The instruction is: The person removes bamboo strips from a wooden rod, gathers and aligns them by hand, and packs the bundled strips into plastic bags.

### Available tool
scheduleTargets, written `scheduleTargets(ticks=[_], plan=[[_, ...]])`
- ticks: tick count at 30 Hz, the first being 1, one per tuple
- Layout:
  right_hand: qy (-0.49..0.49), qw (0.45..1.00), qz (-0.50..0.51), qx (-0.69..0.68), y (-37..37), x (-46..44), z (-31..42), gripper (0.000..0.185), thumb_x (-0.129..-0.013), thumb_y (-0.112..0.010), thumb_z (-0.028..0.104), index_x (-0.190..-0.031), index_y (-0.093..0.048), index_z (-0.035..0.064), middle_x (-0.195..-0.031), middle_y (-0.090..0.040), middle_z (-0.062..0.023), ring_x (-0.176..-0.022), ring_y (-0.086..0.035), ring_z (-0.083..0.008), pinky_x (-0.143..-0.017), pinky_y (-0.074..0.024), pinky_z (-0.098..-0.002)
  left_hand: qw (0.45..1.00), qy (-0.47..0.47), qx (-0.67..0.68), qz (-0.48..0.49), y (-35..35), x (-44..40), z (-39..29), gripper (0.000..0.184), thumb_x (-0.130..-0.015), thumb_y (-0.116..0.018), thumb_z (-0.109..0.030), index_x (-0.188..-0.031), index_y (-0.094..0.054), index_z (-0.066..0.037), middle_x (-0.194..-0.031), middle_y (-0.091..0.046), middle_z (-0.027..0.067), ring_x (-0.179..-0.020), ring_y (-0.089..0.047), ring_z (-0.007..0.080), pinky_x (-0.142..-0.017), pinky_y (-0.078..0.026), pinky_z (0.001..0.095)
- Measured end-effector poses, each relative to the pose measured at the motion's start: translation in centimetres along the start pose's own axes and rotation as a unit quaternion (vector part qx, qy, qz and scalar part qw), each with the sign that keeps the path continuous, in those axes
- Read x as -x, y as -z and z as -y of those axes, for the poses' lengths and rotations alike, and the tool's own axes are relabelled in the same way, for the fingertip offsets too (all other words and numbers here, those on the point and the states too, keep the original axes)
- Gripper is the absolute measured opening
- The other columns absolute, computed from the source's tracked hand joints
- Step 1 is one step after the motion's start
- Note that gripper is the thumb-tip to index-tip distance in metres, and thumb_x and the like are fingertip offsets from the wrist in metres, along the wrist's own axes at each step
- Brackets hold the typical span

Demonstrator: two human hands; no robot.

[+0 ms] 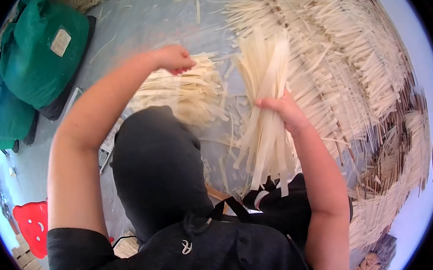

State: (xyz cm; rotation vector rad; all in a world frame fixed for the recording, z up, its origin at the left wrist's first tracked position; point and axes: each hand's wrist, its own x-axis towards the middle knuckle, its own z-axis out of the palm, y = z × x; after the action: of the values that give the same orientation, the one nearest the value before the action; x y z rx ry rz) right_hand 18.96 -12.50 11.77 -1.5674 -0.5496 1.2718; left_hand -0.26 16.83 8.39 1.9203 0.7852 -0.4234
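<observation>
My right hand (284, 111) is wrapped around the middle of a thick bundle of pale flat strips (269, 63), perhaps split wood or bamboo. The bundle stands roughly upright, its ends fanning out above and below the grip. My left hand (174, 59) hovers over a loose pile of similar strips (184, 90), its fingers curled closed. Whether anything thin is pinched in it is hidden. The two hands are well apart.
Large stacked layers of strips (341, 68) spread over the right side, with darker brown strips (388, 162) among them. Green fabric bags (43, 57) stand at the left. A red smiling-face stool or seat (33, 227) is at lower left. Scraps litter the grey floor (129, 18).
</observation>
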Motion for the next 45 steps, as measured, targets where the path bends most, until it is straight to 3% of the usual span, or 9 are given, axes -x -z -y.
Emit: scheduleTargets(ticks=[6, 9, 12, 14, 17, 27, 29, 39, 45], plan=[[-0.021, 0.994, 0.050, 0.095, -2.6, -8.4, -3.4, 0.093, -0.063, -0.079, 0.012, -0.143, -0.032, 0.0046, -0.127, -0.055, -0.0149, -0.116, -0.055, -0.0248, -0.098, -0.0436, -0.0355, 0.967, 0.093, -0.133, -0.195, -7.9, -6.4, 13.1, 0.038, -0.085, -0.067, -0.039, -0.091, -0.063, -0.002, -0.087, -0.068, 0.0144, -0.078, -0.065, 0.0243, -0.074, -0.053, 0.0345], [-0.013, 0.980, 0.087, 0.178, -4.5, -12.0, -3.9, 0.097, -0.061, -0.080, 0.018, -0.144, -0.031, 0.0047, -0.125, -0.057, -0.0163, -0.114, -0.057, -0.0259, -0.098, -0.0437, -0.0347, 0.953, -0.005, -0.133, -0.271, -9.2, -7.9, 17.7, 0.034, -0.084, -0.065, -0.033, -0.095, -0.059, -0.002, -0.082, -0.067, 0.0145, -0.077, -0.064, 0.0277, -0.074, -0.052, 0.0356], [-0.005, 0.964, 0.112, 0.242, -6.9, -15.4, -5.4, 0.101, -0.058, -0.079, 0.024, -0.145, -0.030, 0.0052, -0.121, -0.060, -0.0178, -0.111, -0.059, -0.0276, -0.095, -0.0453, -0.0344, 0.969, 0.043, 0.098, -0.222, -7.7, -8.2, 19.5, 0.027, -0.083, -0.062, -0.025, -0.098, -0.056, -0.003, -0.080, -0.063, 0.0101, -0.078, -0.062, 0.0227, -0.071, -0.050, 0.0323], [0.004, 0.959, 0.122, 0.258, -7.9, -17.2, -6.2, 0.102, -0.057, -0.078, 0.027, -0.145, -0.030, 0.0058, -0.119, -0.060, -0.0187, -0.109, -0.060, -0.0287, -0.094, -0.0465, -0.0346, 0.781, 0.049, 0.609, -0.126, -6.4, -6.7, 20.5, 0.017, -0.084, -0.058, -0.017, -0.096, -0.056, -0.005, -0.076, -0.058, 0.0030, -0.074, -0.059, 0.0157, -0.065, -0.047, 0.0267], [-0.074, 0.894, 0.195, 0.396, -8.6, -19.3, -7.7, 0.101, -0.058, -0.076, 0.025, -0.147, -0.029, 0.0114, -0.117, -0.062, -0.0198, -0.106, -0.061, -0.0313, -0.091, -0.0486, -0.0365, 0.667, -0.096, 0.731, -0.105, -5.9, -5.2, 21.4, 0.012, -0.087, -0.055, -0.012, -0.097, -0.059, -0.008, -0.073, -0.054, -0.0021, -0.066, -0.054, 0.0101, -0.060, -0.043, 0.0228], [-0.112, 0.720, 0.261, 0.633, -12.6, -19.3, -5.6, 0.093, -0.062, -0.071, 0.021, -0.147, -0.033, 0.0231, -0.113, -0.066, -0.0130, -0.105, -0.063, -0.0282, -0.088, -0.0503, -0.0373, 0.868, -0.004, 0.439, -0.232, -5.1, -2.8, 12.5, 0.024, -0.086, -0.067, -0.024, -0.098, -0.059, -0.004, -0.078, -0.059, -0.0021, -0.066, -0.054, 0.0099, -0.060, -0.044, 0.0244], [-0.102, 0.696, 0.268, 0.659, -13.2, -19.5, -4.5, 0.094, -0.063, -0.071, 0.020, -0.148, -0.032, 0.0230, -0.114, -0.066, -0.0122, -0.105, -0.063, -0.0275, -0.087, -0.0505, -0.0370, 0.954, -0.072, 0.097, -0.273, -5.6, -2.8, 12.4, 0.025, -0.087, -0.065, -0.026, -0.098, -0.059, -0.005, -0.076, -0.062, 0.0025, -0.067, -0.060, 0.0161, -0.062, -0.047, 0.0302], [0.081, 0.688, 0.243, 0.679, -18.1, -23.5, -5.7, 0.066, -0.069, -0.070, 0.020, -0.130, -0.049, 0.0060, -0.103, -0.068, -0.0159, -0.098, -0.066, -0.0268, -0.079, -0.0526, -0.0359, 0.941, -0.021, 0.073, -0.329, -7.8, -1.6, 10.9, 0.019, -0.087, -0.062, -0.023, -0.096, -0.059, -0.006, -0.078, -0.064, 0.0083, -0.070, -0.062, 0.0246, -0.066, -0.049, 0.0366], [0.172, 0.709, 0.172, 0.662, -16.8, -21.9, -6.0, 0.079, -0.064, -0.079, 0.044, -0.131, -0.050, 0.0128, -0.131, -0.053, -0.0151, -0.124, -0.050, -0.0287, -0.106, -0.0293, -0.0517, 0.931, 0.005, 0.173, -0.320, -8.6, -3.3, 14.6, 0.019, -0.088, -0.061, -0.024, -0.096, -0.061, -0.006, -0.075, -0.062, 0.0046, -0.066, -0.058, 0.0179, -0.064, -0.048, 0.0333]])
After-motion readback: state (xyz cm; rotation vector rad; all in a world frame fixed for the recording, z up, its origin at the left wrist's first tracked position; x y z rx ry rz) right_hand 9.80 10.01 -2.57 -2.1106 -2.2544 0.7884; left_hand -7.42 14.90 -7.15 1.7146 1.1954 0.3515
